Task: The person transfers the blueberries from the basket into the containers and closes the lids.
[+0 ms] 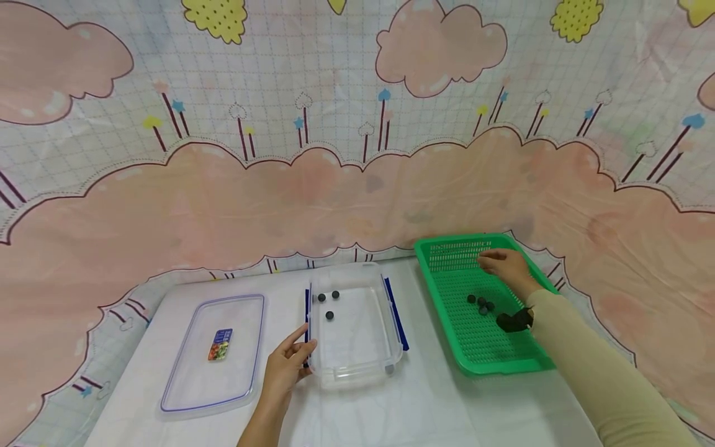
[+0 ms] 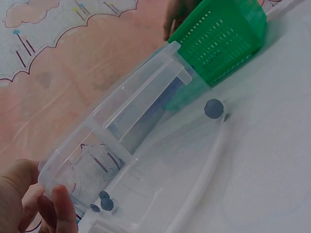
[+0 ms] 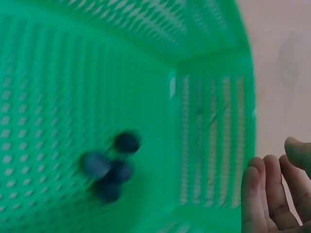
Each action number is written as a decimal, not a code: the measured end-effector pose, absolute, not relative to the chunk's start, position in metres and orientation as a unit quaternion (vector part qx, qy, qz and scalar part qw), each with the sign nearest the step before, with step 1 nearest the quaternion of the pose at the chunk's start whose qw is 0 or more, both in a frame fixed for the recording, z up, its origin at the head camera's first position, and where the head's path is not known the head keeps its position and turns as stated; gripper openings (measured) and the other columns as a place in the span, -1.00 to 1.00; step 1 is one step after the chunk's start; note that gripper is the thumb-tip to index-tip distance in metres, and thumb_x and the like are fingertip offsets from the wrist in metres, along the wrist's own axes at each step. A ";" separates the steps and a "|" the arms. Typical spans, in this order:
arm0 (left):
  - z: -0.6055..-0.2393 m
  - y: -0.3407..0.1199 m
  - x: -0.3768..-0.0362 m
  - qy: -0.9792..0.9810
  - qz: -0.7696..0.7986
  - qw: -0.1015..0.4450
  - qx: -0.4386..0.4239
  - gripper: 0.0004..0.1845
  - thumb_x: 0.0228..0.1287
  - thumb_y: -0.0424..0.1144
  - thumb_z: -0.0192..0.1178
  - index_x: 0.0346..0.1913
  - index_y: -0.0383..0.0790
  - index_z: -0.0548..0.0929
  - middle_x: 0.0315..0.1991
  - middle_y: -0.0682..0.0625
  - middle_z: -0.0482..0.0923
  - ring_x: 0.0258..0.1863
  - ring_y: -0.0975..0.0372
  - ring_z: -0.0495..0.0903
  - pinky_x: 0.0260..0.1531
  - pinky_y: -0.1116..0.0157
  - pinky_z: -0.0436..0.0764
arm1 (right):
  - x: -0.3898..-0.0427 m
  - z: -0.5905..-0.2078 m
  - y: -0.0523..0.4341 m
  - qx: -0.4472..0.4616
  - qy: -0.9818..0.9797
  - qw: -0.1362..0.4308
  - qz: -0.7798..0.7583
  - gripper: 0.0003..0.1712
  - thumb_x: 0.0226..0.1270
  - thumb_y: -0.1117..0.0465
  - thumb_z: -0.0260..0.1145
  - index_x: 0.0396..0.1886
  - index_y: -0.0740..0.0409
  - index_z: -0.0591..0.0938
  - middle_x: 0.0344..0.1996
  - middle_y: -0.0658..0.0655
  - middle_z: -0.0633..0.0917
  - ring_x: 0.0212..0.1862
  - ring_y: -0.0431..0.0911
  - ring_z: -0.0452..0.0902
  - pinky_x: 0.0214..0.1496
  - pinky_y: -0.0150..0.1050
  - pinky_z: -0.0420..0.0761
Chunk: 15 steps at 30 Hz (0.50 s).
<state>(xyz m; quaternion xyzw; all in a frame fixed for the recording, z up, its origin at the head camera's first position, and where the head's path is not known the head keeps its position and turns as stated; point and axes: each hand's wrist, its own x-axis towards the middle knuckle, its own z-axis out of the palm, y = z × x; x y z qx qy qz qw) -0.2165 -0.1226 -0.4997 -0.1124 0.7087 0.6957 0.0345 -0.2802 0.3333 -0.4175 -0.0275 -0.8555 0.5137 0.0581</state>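
Left hand (image 1: pixel 283 367) grips box (image 1: pixel 363 370) — dark balls (image 1: pixel 329 315) inside.

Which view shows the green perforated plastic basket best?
Head: the basket shows almost whole, the right arm hiding part. Left wrist: only a section, cropped at the top. Right wrist: close interior, blurred and cropped.

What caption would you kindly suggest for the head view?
Left hand gripping a clear plastic box; right hand over a green basket of dark balls.

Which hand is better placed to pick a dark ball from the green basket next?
Probably the right hand: it hovers, apparently empty, over the green basket holding dark balls, while the left hand grips the side of the clear box.
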 end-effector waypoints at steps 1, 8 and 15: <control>-0.500 -0.123 -0.216 0.708 0.696 0.036 -0.113 -0.41 0.26 -0.23 0.35 0.35 -0.17 0.49 -0.31 0.09 0.50 -0.39 0.30 0.43 -0.52 0.43 0.60 | -0.278 -0.421 0.339 -0.031 -0.860 0.052 0.506 -0.42 0.52 0.09 0.15 0.30 0.45 0.41 0.28 0.49 0.41 0.02 -0.13 0.63 0.11 -0.28 0.63; -0.500 -0.122 -0.216 0.711 0.693 0.040 -0.115 -0.40 0.25 -0.20 0.36 0.35 -0.15 0.49 -0.31 0.09 0.50 -0.38 0.28 0.43 -0.51 0.42 0.61 | -0.266 -0.441 0.365 -0.047 -0.889 0.011 0.456 -0.41 0.53 0.08 0.12 0.29 0.50 0.41 0.22 0.54 0.46 0.21 0.35 0.45 0.24 0.19 0.49; -0.499 -0.121 -0.217 0.706 0.698 0.036 -0.115 -0.42 0.27 -0.24 0.35 0.34 -0.17 0.50 -0.32 0.09 0.48 -0.42 0.31 0.41 -0.54 0.43 0.60 | -0.261 -0.451 0.373 -0.050 -0.894 -0.048 0.442 -0.45 0.51 0.15 0.16 0.26 0.54 0.44 0.17 0.52 0.51 0.18 0.34 0.49 0.22 0.23 0.48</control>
